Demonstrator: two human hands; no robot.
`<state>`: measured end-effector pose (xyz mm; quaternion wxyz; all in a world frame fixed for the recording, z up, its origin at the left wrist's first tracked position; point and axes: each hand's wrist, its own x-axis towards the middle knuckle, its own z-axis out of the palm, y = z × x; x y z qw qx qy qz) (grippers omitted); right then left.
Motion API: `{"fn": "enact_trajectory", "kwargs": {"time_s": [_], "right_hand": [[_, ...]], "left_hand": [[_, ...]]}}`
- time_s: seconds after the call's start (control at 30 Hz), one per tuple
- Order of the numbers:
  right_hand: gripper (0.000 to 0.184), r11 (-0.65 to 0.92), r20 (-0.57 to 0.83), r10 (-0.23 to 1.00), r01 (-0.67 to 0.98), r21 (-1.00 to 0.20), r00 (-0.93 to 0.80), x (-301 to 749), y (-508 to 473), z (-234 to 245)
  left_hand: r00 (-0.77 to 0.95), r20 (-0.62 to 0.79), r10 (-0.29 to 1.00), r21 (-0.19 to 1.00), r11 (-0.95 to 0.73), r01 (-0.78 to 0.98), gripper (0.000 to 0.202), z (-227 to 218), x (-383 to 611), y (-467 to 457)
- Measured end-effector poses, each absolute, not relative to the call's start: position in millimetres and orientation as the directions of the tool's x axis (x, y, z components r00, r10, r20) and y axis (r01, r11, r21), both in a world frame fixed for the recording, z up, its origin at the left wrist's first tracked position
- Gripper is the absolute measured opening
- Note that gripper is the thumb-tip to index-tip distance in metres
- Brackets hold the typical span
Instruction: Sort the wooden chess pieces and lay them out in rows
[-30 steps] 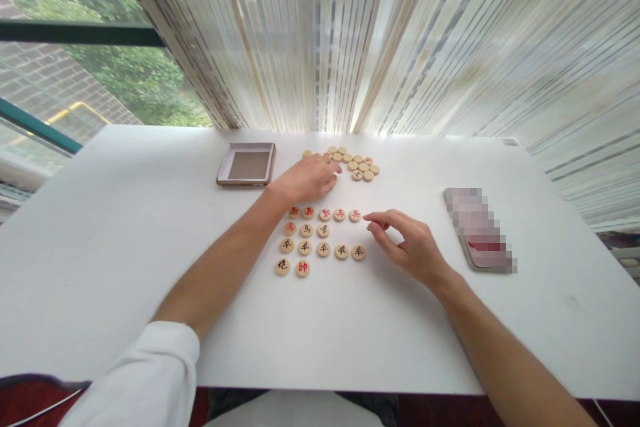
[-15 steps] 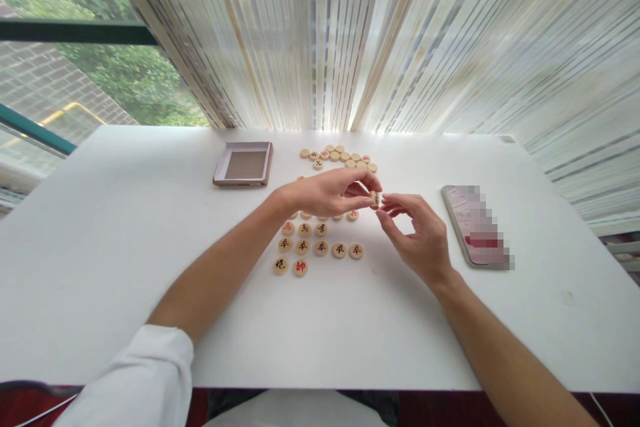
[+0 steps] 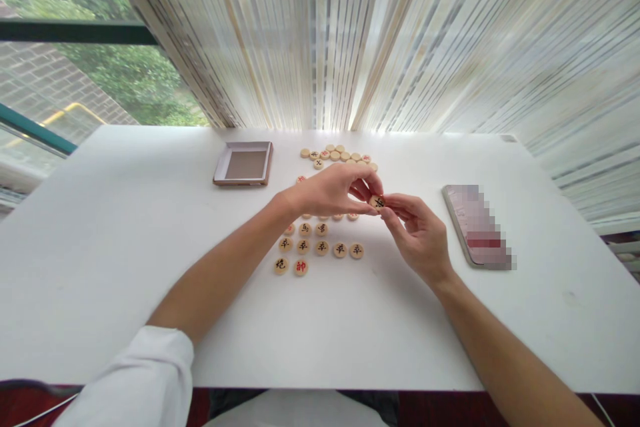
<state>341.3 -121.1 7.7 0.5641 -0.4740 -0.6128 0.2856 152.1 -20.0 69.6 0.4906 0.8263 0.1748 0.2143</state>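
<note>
Between my two hands, above the white table, is a round wooden Chinese chess piece with a black character facing up toward me. My left hand grips its left side between thumb and fingers. From the right, my right hand pinches its other side. Below my left hand lie rows of face-up pieces: a row of black soldiers, a black cannon, a red general and a black horse. Another row is partly hidden under my hands.
Beyond my hands is a loose cluster of pieces, many blank side up. An open shallow box sits at the back left. A phone lies on the right of the white table. A striped curtain hangs behind the table.
The held piece has turned from edge-on to showing its black character. My right fingers have closed in on it, where before they were slightly apart from it.
</note>
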Motion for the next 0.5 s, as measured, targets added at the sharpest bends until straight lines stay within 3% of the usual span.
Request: {"fn": "enact_trajectory", "kwargs": {"time_s": [0.2,0.5], "right_hand": [[0.027,0.275,0.29,0.953,0.15,-0.95,0.089,340.6,-119.6,5.8],[0.023,0.233,0.245,0.965,0.118,-0.965,0.092,340.6,-116.8,8.0]], "left_hand": [[0.835,0.208,0.51,0.813,-0.565,0.142,0.023,68.8,150.7,-21.0],[0.842,0.126,0.524,0.787,-0.57,0.237,0.016,77.2,146.3,-22.5]]}}
